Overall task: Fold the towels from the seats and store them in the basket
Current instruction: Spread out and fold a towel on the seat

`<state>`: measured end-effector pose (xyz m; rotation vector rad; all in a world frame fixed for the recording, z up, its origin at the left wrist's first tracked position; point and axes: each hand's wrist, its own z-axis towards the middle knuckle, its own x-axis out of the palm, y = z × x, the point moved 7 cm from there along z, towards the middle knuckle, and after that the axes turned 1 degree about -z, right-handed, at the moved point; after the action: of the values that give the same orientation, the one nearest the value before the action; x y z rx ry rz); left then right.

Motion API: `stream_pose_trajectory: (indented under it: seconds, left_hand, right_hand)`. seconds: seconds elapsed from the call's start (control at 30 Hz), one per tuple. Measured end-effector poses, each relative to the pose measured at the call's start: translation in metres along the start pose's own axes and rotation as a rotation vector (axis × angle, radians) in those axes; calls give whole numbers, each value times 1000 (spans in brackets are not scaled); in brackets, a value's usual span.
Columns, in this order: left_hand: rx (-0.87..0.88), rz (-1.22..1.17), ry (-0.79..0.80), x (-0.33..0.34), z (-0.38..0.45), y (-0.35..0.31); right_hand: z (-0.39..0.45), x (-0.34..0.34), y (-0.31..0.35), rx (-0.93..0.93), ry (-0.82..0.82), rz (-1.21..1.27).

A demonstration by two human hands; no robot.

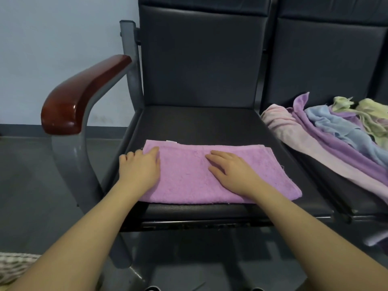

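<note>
A pink-purple towel (189,177) lies folded into a flat rectangle on the front of the left black seat (199,122). My left hand (139,168) rests on the towel's left edge, its fingers over the near-left corner. My right hand (231,170) lies flat on the middle of the towel, fingers straight and pointing left. On the seat to the right sits a loose heap of towels (336,133): pale pink, purple, light blue and yellow-green. No basket can be made out for certain.
A glossy brown armrest (81,93) on a grey metal frame stands left of the seat. Grey floor lies left and below. A woven, patterned edge (14,267) shows at the bottom left corner. A pale wall is behind.
</note>
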<state>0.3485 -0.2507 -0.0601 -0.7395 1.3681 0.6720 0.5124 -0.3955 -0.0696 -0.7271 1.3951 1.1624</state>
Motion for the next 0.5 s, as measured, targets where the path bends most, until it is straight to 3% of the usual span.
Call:
stream_pose_trajectory:
  seconds: [0.17, 0.33, 0.5]
  left_hand:
    - [-19, -198, -91, -1, 2, 5]
    - [89, -332, -189, -8, 6, 3]
    - [175, -623, -428, -45, -2, 13]
  right_hand:
    - [-1, 10, 6, -28, 80, -44]
    - [0, 18, 9, 1, 183, -72]
    - [15, 28, 36, 21, 163, -54]
